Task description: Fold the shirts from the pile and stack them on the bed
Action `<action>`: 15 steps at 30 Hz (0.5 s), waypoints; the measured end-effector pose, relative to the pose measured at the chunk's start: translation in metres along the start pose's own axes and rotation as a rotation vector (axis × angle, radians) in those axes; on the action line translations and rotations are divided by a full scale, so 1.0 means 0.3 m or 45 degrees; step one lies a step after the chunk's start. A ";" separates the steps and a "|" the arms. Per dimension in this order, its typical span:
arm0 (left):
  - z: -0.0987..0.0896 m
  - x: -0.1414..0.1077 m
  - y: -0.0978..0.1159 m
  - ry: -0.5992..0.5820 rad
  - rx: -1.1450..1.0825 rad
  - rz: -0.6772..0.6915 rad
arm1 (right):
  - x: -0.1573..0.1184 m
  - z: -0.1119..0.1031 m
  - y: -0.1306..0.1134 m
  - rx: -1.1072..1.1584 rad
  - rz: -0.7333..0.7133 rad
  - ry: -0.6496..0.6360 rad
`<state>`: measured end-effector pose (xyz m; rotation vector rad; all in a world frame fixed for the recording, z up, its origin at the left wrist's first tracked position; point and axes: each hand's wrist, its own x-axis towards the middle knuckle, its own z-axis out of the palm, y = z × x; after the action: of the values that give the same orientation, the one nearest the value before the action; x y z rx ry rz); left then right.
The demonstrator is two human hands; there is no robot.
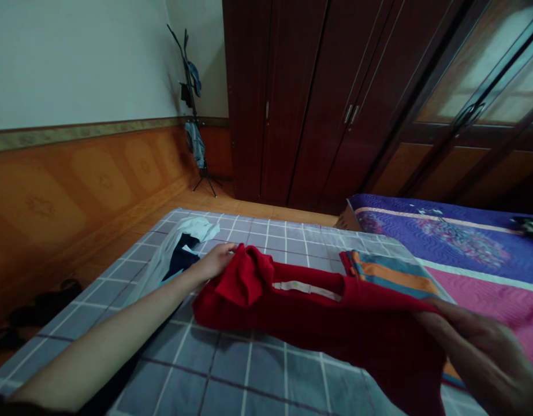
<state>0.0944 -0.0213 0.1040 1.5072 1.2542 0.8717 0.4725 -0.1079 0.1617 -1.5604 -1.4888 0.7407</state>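
A red garment (318, 318) with a white label at its neck is stretched above a grey checked bed sheet (231, 375). My left hand (216, 261) grips its far left end, where the cloth bunches up. My right hand (478, 341) pinches the garment's right end near the lower right corner of the view. Behind the red cloth lies a folded striped garment (391, 271) in orange, teal and red. A white and dark navy piece of clothing (186, 248) lies on the sheet just past my left hand.
A purple and pink quilt (457, 237) covers the bed to the right. Dark wooden wardrobes (309, 98) stand beyond the bed. A coat stand (193, 110) with hanging clothes is in the corner. Dark sandals (41, 306) sit on the floor at left.
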 end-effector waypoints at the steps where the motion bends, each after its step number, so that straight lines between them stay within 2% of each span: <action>1: 0.012 0.017 -0.040 -0.003 0.090 -0.004 | -0.010 0.020 -0.016 0.039 0.037 -0.077; 4: 0.047 0.028 -0.110 0.028 0.222 0.015 | -0.041 0.069 -0.046 0.131 0.111 -0.232; 6: 0.075 0.002 -0.110 -0.005 0.346 0.086 | -0.059 0.084 -0.046 0.155 0.119 -0.290; 8: 0.111 -0.034 -0.091 -0.062 0.558 0.236 | -0.073 0.084 -0.031 0.130 0.080 -0.309; 12: 0.181 -0.063 -0.077 -0.134 0.962 0.532 | -0.098 0.057 0.032 -0.016 -0.070 -0.233; 15: 0.179 -0.024 -0.086 -0.039 1.021 0.530 | -0.121 0.005 0.115 -0.200 -0.125 -0.080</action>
<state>0.1351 -0.0400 0.0641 2.4715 1.3657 0.6085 0.4837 -0.1416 0.1264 -1.5787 -1.6920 0.6336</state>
